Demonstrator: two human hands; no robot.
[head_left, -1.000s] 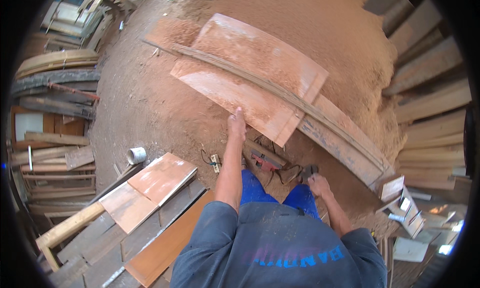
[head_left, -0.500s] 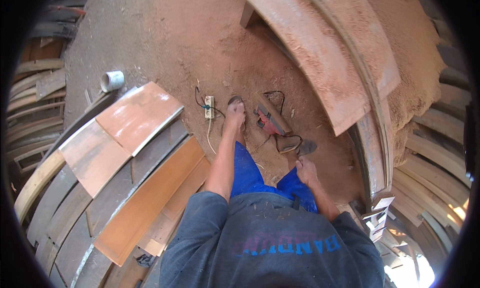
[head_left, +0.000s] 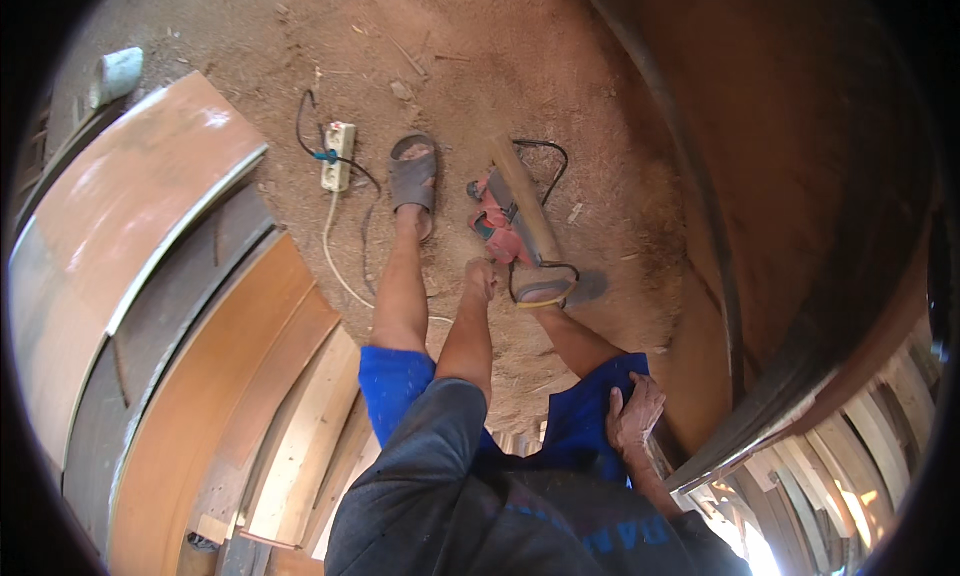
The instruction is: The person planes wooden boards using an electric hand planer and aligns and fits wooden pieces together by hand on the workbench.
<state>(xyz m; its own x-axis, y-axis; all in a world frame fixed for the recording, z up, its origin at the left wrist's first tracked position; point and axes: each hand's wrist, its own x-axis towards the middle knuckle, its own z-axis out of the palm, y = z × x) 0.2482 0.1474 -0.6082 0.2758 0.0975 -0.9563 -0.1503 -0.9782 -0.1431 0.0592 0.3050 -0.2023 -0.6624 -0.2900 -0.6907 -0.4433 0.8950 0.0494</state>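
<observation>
A corded red power tool [head_left: 503, 232] lies on the dusty ground between my feet, with a long brown wood-like bar [head_left: 527, 201] along its right side. My left hand [head_left: 481, 278] hangs just below the tool's near end, its fingers curled and pointing down; nothing shows in them. Whether it touches the tool is unclear. Over the right leg of the blue shorts [head_left: 590, 416], my right hand [head_left: 636, 413] rests on the cloth with fingers spread. A black cord [head_left: 566, 166] loops beside the tool.
A white power strip [head_left: 338, 156] with a blue plug lies left of my sandal [head_left: 413, 181]. Stacked boards [head_left: 230, 376] fill the left side. On the right, a large dark-edged panel [head_left: 800, 176] rises close by. A whitish cylindrical container [head_left: 120, 73] stands at far left.
My left hand has moved back from above my left foot to near the tool. My right hand has opened on my thigh. The view has shifted, and the panel at right fills more of it.
</observation>
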